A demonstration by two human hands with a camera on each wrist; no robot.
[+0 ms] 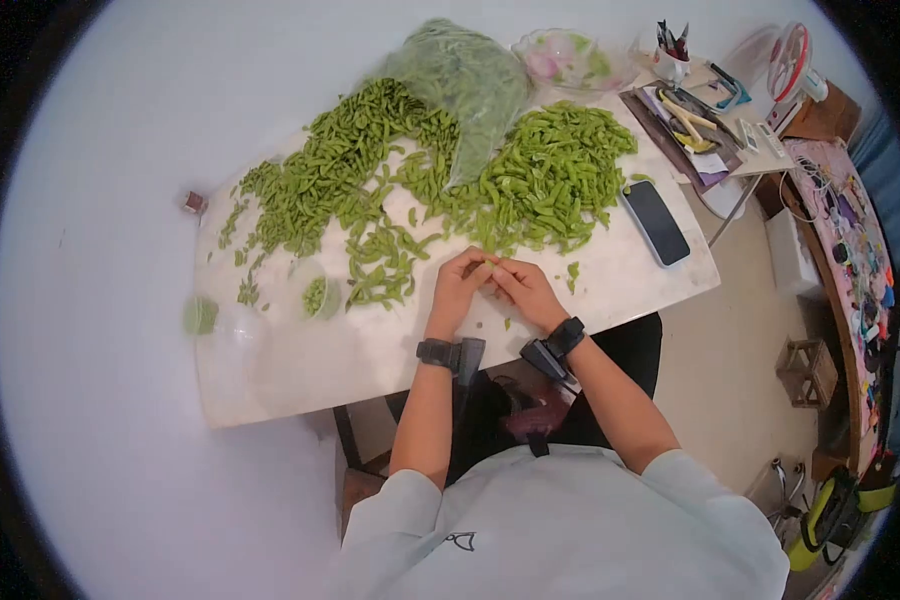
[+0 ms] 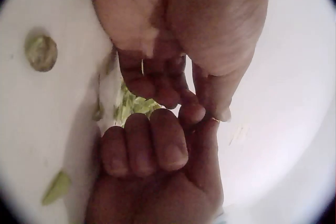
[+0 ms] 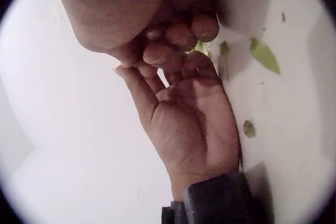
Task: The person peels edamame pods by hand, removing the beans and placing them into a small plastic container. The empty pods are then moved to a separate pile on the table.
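A person's left hand (image 1: 457, 285) and right hand (image 1: 528, 290) pinch what appears a green pod (image 1: 492, 266) in curled fingers, likely best opened with gentle seam pressure.

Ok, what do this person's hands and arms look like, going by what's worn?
The left hand and right hand are gloveless. Each wrist wears a black strap with a dark, blocky device. Pale short sleeves leave the forearms bare.

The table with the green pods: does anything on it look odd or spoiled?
One small scrap looks off: it is brownish, unlike the green pods, and lies apart from the piles, near the left hand.
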